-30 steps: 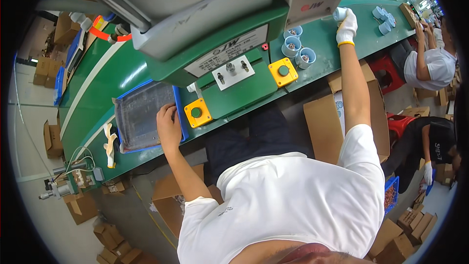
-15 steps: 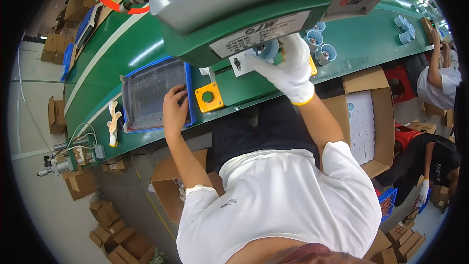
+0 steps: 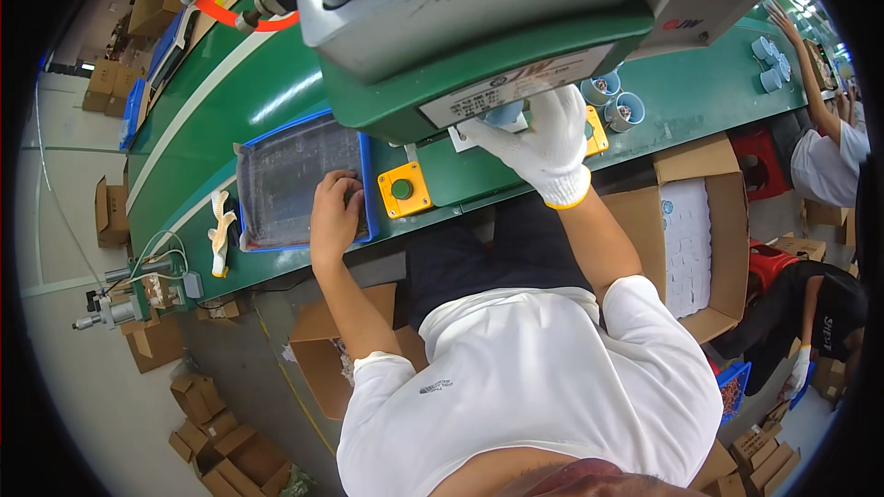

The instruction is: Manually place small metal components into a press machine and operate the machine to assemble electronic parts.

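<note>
My right hand wears a white knitted glove with a yellow cuff edge. It is closed round a light blue cup, which sits low under the overhanging green and grey machine head and is mostly hidden by it. My bare left hand rests at the right side of a blue-rimmed tray with a dark lining. Its fingers are curled in toward the thumb, and whatever lies between them is hidden. To the right of that hand stands a yellow box with a green push button.
More light blue cups with small parts inside stand right of the machine. A loose glove lies left of the tray. An open carton stands at my right, another at my left. Co-workers sit at the right.
My view has shifted slightly. The right hand and cup sit further under the machine head, so less of the cup shows. My left hand stays at the tray. A co-worker's arm now reaches up.
</note>
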Demonstrator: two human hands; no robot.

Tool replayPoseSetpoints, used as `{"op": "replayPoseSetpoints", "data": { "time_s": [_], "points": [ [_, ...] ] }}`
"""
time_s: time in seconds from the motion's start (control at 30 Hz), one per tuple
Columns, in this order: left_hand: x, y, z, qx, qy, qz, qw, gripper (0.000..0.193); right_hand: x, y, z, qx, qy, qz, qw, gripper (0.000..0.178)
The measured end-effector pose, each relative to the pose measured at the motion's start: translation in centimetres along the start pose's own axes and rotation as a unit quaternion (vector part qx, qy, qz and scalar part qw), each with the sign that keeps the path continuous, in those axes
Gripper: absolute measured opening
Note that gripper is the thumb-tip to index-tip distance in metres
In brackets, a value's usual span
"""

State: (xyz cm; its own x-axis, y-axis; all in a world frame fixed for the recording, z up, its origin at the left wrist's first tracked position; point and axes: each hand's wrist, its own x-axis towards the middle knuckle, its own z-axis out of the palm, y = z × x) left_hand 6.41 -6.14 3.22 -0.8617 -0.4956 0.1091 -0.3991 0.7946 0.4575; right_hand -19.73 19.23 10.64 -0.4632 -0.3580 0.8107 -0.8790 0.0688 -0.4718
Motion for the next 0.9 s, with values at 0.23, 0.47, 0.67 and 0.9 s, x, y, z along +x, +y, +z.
{"op": "replayPoseSetpoints", "data": {
  "time_s": [0.23, 0.47, 0.67, 0.9],
  "points": [
    [-1.2, 3.1, 1.0, -0.096, 0.161, -0.037, 0.982, 0.008, -0.1, -0.2, 0.7, -0.054, -0.009, 0.007, 0.998, 0.05],
    [-3.1, 8.2, 5.5, -0.121, 0.203, 0.073, 0.969, 0.009, 2.1, -2.4, -1.2, -0.053, -0.242, 0.207, 0.946, 0.047],
    [-3.0, 8.3, 5.4, 0.009, 0.232, 0.134, 0.964, 0.009, -8.8, 7.6, -5.1, -0.114, 0.029, -0.069, 0.991, 0.028],
    [-1.2, 8.8, 2.6, -0.079, 0.159, 0.069, 0.982, 0.009, -7.1, 7.0, -7.7, -0.085, -0.015, -0.078, 0.993, 0.026]
  ]
}}
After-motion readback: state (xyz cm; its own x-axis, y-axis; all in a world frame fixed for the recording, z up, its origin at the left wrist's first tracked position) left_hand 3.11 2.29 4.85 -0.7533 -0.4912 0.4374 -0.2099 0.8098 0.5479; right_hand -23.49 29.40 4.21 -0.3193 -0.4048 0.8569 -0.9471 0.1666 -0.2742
